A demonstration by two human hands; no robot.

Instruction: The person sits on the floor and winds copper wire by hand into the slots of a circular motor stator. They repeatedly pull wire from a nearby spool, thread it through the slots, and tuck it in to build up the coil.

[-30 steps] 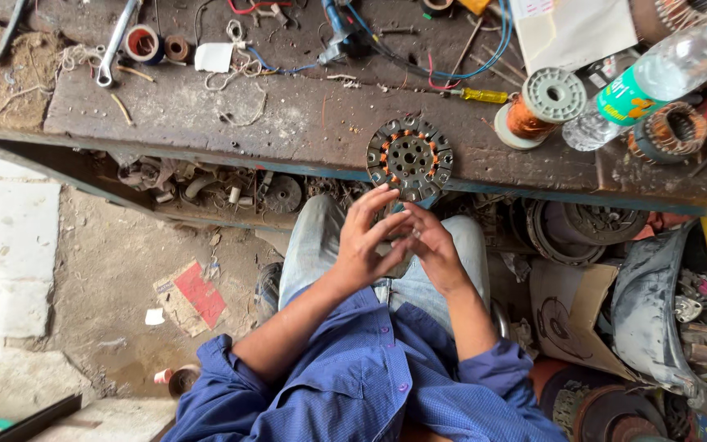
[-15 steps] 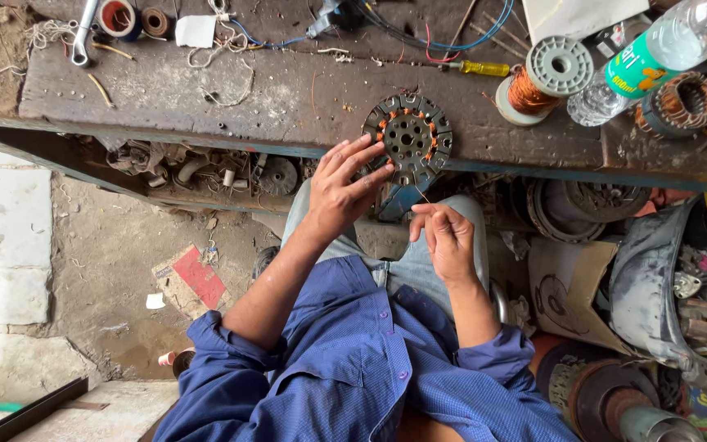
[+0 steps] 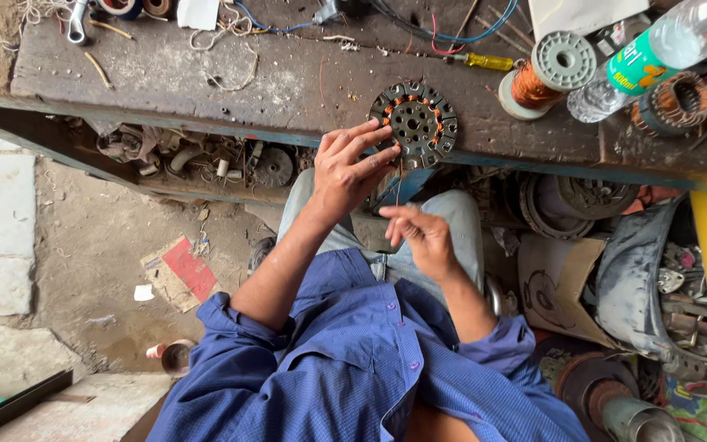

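Stator [image 3: 413,124]: round laminated disc with copper-wound poles, lying flat at the near edge of the bench [image 3: 206,82], its axis vertical, toothed rim outward all round; no long axis in plan.

Left hand [image 3: 345,168]: fingers spread, fingertips [image 3: 382,129] pressing the stator's near-left rim, apparently to stop it turning or sliding. Not closed around anything.

Right hand [image 3: 421,233]: below and just right of the left hand's hold, over the lap, thumb and forefinger pinched together on a fine wire [image 3: 399,178]. The wire runs up from the pinch toward the stator's near rim, probably held taut for winding; its far end is too thin to trace.

Beyond the hold, to the right: wire spool [image 3: 546,74], yellow screwdriver [image 3: 488,61], plastic bottle [image 3: 656,53], a second wound core [image 3: 679,102].
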